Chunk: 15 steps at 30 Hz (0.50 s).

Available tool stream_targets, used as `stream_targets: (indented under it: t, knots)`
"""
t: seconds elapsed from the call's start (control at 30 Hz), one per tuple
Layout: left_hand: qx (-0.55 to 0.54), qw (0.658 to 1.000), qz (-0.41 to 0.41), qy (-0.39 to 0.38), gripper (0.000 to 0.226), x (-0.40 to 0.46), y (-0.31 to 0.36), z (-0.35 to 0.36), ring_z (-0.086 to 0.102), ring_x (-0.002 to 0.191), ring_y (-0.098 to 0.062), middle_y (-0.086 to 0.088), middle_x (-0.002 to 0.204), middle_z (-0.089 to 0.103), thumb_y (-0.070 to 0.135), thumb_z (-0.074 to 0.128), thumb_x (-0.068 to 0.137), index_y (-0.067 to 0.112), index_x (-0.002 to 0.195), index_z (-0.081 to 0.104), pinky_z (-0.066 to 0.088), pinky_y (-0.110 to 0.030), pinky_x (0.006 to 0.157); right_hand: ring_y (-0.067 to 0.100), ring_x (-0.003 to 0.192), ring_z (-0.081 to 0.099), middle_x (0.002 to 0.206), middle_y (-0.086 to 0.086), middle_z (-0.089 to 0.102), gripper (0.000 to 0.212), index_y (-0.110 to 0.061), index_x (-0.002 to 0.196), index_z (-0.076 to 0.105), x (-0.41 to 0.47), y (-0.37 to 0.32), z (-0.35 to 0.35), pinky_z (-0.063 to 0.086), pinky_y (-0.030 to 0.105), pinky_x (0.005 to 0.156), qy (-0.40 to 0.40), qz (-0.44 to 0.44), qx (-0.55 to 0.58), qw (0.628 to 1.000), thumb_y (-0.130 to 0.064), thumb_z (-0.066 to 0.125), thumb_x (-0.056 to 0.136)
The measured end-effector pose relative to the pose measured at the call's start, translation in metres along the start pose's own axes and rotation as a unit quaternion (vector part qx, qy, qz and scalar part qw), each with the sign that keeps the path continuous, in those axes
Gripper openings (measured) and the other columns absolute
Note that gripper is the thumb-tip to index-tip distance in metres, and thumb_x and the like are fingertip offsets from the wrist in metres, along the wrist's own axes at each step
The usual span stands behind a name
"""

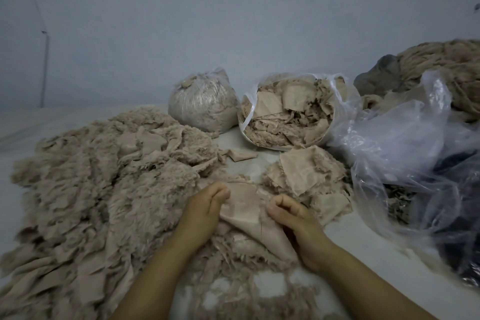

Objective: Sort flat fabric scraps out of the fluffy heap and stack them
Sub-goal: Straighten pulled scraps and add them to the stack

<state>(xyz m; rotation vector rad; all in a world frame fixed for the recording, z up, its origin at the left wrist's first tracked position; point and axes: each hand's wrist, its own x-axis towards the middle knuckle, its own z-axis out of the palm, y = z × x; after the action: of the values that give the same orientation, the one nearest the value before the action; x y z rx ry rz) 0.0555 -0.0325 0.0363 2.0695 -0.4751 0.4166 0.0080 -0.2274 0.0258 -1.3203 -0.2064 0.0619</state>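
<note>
A big heap of fluffy beige fabric (104,184) covers the left and middle of the pale surface. Both hands hold one flat beige scrap (244,210) at the heap's near right edge. My left hand (202,213) pinches its left side between thumb and fingers. On the scrap's right side, my right hand (293,221) grips with curled fingers. A low stack of flat scraps (304,176) lies just beyond my right hand, smooth side up.
An open plastic bag of flat scraps (285,112) and a tied bag of fluff (202,104) stand at the back. Crumpled clear plastic bags (405,148) with dark contents fill the right side. A heap of beige yarn-like stuff (446,65) sits far right.
</note>
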Motion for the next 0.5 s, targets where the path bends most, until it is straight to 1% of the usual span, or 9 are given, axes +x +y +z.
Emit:
stream_targets:
  t: [0.1,0.13,0.2,0.23,0.3,0.37,0.43,0.47,0.5]
  knots:
    - [-0.033,0.999,0.028,-0.026,0.026,-0.003,0.01,0.007,0.052,0.064,0.002,0.01,0.066,0.057,0.021,0.052,0.095,0.03,0.071,0.054,0.038,-0.016,0.061,0.012,0.087,0.058,0.098,0.002,0.064,0.027,-0.02,0.099,0.067,-0.002,0.001,0.001,0.048,0.019,0.078,0.008,-0.036,-0.143,0.989,-0.038,0.071,0.079]
    - [-0.045,0.997,0.045,-0.037,0.021,-0.004,0.014,0.009,0.052,0.066,0.001,0.01,0.068,0.058,0.026,0.05,0.093,0.031,0.072,0.054,0.039,-0.016,0.063,0.008,0.091,0.059,0.103,-0.001,0.064,0.023,-0.025,0.097,0.069,-0.003,0.0,0.004,0.046,0.016,0.08,0.009,-0.051,-0.199,0.979,-0.038,0.073,0.078]
    - [-0.056,0.994,0.075,-0.058,0.017,-0.006,0.019,0.014,0.052,0.067,-0.003,0.01,0.07,0.057,0.029,0.047,0.089,0.03,0.074,0.054,0.041,-0.021,0.065,0.004,0.09,0.058,0.099,0.0,0.062,0.007,-0.026,0.08,0.07,-0.003,-0.001,0.011,0.044,0.012,0.079,0.006,-0.082,-0.256,0.963,-0.025,0.076,0.078]
    - [-0.049,0.993,0.083,-0.065,0.018,-0.006,0.019,0.015,0.052,0.068,-0.005,0.011,0.07,0.056,0.027,0.047,0.091,0.03,0.075,0.054,0.041,-0.023,0.066,0.007,0.086,0.058,0.094,0.003,0.061,0.011,-0.024,0.073,0.068,-0.002,0.001,0.012,0.044,0.013,0.077,0.006,-0.102,-0.262,0.96,-0.017,0.075,0.079]
    - [-0.006,0.996,0.065,-0.06,0.021,-0.004,0.012,0.012,0.053,0.069,-0.009,0.013,0.07,0.056,0.02,0.05,0.096,0.027,0.076,0.054,0.04,-0.023,0.065,0.012,0.082,0.058,0.088,0.008,0.062,0.016,-0.019,0.066,0.066,0.0,0.0,0.01,0.044,0.016,0.075,0.019,-0.122,-0.222,0.967,-0.011,0.07,0.08]
    - [0.017,1.0,0.015,-0.021,0.026,-0.001,0.007,0.006,0.052,0.066,-0.01,0.011,0.07,0.055,0.013,0.049,0.097,0.027,0.074,0.052,0.037,-0.018,0.062,0.012,0.083,0.061,0.088,0.004,0.067,0.017,-0.019,0.061,0.064,0.001,-0.004,0.003,0.047,0.019,0.075,0.044,-0.102,-0.122,0.986,-0.015,0.067,0.077]
    - [-0.028,0.999,-0.01,0.019,0.029,0.0,0.006,-0.001,0.051,0.064,-0.004,0.01,0.068,0.056,0.014,0.049,0.097,0.028,0.072,0.054,0.036,-0.017,0.059,0.014,0.072,0.059,0.076,0.001,0.065,0.021,-0.019,0.058,0.061,0.002,-0.007,-0.005,0.048,0.021,0.066,0.031,-0.071,-0.057,0.995,-0.02,0.072,0.076]
    - [-0.06,0.998,-0.009,0.017,0.026,0.0,0.009,-0.003,0.052,0.066,0.001,0.011,0.071,0.059,0.019,0.05,0.096,0.031,0.074,0.056,0.037,-0.015,0.059,0.014,0.063,0.054,0.067,0.001,0.06,0.021,-0.019,0.06,0.061,0.001,-0.007,-0.005,0.045,0.022,0.06,0.022,-0.061,-0.056,0.996,-0.023,0.073,0.076]
    - [-0.082,0.997,-0.002,-0.015,0.02,-0.002,0.014,-0.003,0.056,0.072,0.005,0.014,0.076,0.063,0.028,0.052,0.095,0.035,0.077,0.059,0.039,-0.011,0.063,0.013,0.059,0.05,0.063,0.001,0.056,0.019,-0.019,0.063,0.062,0.0,-0.005,-0.005,0.043,0.022,0.056,0.018,-0.057,-0.056,0.997,-0.029,0.074,0.074]
